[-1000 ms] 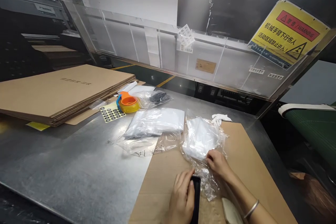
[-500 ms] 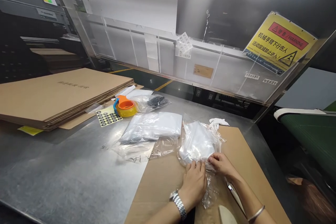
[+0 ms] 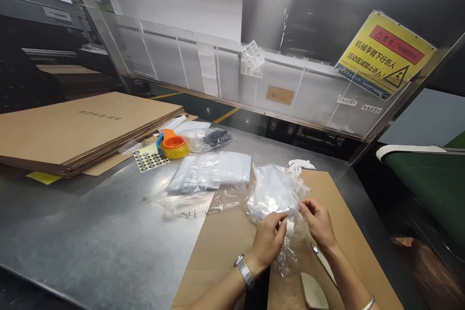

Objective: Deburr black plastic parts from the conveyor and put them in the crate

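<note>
A clear plastic bag [image 3: 271, 191] holding white, folded-looking contents lies on the cardboard sheet [image 3: 225, 237]. My left hand [image 3: 269, 242], with a watch on its wrist, pinches the bag's near edge between thumb and fingers. At the bag's right side my right hand [image 3: 317, 220] has thumb and forefinger closed on the crumpled film. Loose film trails from the bag toward me between the wrists. A thin knife-like tool [image 3: 323, 262] lies by my right forearm, and a beige curved piece [image 3: 313, 291] rests nearer to me.
Another plastic-wrapped pack [image 3: 212, 172] lies left of the bag. Behind it are an orange tape dispenser [image 3: 174, 144], a sticker sheet [image 3: 150, 157] and a bag with something black [image 3: 216, 139]. Stacked cardboard [image 3: 90, 128] stands left; a white glove [image 3: 301, 166] lies behind the bag. A transparent panel [image 3: 225, 75] borders the back.
My hands have moved apart, the right one up and rightward, the left one lifted into a pinch. The film between them is more spread. The view has shifted slightly.
</note>
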`<action>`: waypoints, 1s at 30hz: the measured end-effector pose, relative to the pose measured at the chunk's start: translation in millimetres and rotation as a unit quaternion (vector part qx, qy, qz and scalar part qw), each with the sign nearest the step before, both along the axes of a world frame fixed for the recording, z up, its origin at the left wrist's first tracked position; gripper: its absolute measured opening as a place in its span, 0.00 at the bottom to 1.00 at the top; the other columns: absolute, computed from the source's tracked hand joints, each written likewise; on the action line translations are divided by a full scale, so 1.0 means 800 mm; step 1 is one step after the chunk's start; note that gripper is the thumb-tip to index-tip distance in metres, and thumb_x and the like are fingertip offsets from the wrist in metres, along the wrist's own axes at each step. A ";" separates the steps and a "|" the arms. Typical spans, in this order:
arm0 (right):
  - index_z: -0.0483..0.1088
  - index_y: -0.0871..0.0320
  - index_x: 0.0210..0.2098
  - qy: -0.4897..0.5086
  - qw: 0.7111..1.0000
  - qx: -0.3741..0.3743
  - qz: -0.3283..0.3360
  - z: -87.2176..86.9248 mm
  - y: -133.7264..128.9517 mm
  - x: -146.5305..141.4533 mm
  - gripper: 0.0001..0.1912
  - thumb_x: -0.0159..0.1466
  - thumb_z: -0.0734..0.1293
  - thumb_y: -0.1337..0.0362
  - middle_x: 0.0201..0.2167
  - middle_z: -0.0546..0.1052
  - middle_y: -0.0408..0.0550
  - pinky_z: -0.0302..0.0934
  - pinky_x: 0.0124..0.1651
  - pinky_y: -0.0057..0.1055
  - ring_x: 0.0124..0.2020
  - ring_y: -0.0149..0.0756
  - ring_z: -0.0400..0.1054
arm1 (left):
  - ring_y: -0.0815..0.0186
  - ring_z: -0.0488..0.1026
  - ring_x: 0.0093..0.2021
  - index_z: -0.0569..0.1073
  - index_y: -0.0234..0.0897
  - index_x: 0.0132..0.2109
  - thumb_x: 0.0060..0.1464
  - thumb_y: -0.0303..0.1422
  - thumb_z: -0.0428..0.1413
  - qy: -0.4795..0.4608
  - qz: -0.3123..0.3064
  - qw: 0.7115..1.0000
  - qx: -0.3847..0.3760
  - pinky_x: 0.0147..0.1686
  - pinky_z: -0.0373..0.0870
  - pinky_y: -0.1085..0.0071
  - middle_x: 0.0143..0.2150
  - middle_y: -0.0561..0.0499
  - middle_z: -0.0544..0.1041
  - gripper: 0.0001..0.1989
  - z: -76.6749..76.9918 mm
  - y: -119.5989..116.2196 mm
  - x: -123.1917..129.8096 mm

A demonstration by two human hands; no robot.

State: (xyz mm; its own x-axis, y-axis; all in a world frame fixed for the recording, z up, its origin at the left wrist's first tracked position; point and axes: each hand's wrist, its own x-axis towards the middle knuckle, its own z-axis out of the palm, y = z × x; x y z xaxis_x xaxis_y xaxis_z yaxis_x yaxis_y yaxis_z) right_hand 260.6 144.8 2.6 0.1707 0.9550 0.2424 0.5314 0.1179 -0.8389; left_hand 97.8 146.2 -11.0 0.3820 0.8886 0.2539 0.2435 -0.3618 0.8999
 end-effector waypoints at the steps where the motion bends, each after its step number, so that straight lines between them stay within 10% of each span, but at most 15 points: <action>1: 0.66 0.60 0.29 -0.001 1.000 -0.006 0.010 0.007 -0.008 -0.007 0.17 0.61 0.61 0.51 0.24 0.70 0.43 0.57 0.28 0.26 0.26 0.31 0.64 | 0.63 0.71 0.35 0.71 0.32 0.45 0.60 0.34 0.43 -0.027 -0.013 0.999 -0.031 0.36 0.68 0.66 0.37 0.44 0.75 0.15 0.005 0.001 0.000; 11: 0.62 0.58 0.23 -0.003 0.990 -0.064 0.126 0.062 -0.057 -0.059 0.14 0.58 0.64 0.56 0.19 0.64 0.39 0.54 0.24 0.23 0.22 0.27 0.58 | 0.73 0.62 0.19 0.64 0.34 0.25 0.55 0.43 0.49 -0.122 -0.060 0.979 -0.151 0.21 0.62 0.76 0.18 0.56 0.65 0.18 0.039 -0.015 -0.039; 17: 0.62 0.57 0.27 -0.058 0.995 0.016 0.075 0.067 -0.081 -0.074 0.10 0.62 0.62 0.59 0.23 0.64 0.41 0.53 0.28 0.26 0.25 0.29 0.57 | 0.68 0.65 0.25 0.68 0.35 0.27 0.54 0.34 0.51 -0.016 0.099 0.995 0.008 0.28 0.64 0.71 0.23 0.54 0.67 0.10 0.027 -0.040 -0.079; 21: 0.65 0.56 0.26 -0.158 0.971 0.060 0.170 0.071 -0.103 -0.106 0.09 0.63 0.61 0.65 0.25 0.67 0.44 0.54 0.32 0.29 0.29 0.33 0.59 | 0.61 0.67 0.40 0.72 0.38 0.46 0.54 0.29 0.52 0.039 0.142 0.975 0.164 0.42 0.63 0.63 0.40 0.46 0.72 0.12 0.022 -0.068 -0.103; 24: 0.66 0.57 0.29 -0.237 0.941 0.102 0.218 0.071 -0.112 -0.120 0.11 0.65 0.56 0.67 0.26 0.68 0.46 0.55 0.33 0.30 0.31 0.35 0.60 | 0.65 0.67 0.32 0.75 0.41 0.42 0.55 0.27 0.52 0.072 0.130 0.959 0.242 0.36 0.65 0.67 0.30 0.50 0.72 0.10 0.017 -0.082 -0.122; 30: 0.67 0.55 0.34 -0.227 0.974 -0.008 0.017 0.021 -0.135 -0.113 0.14 0.67 0.54 0.57 0.28 0.74 0.46 0.57 0.30 0.28 0.28 0.33 0.67 | 0.66 0.67 0.31 0.74 0.37 0.41 0.56 0.24 0.50 0.095 0.251 0.919 0.289 0.34 0.65 0.68 0.30 0.50 0.71 0.10 -0.008 -0.083 -0.171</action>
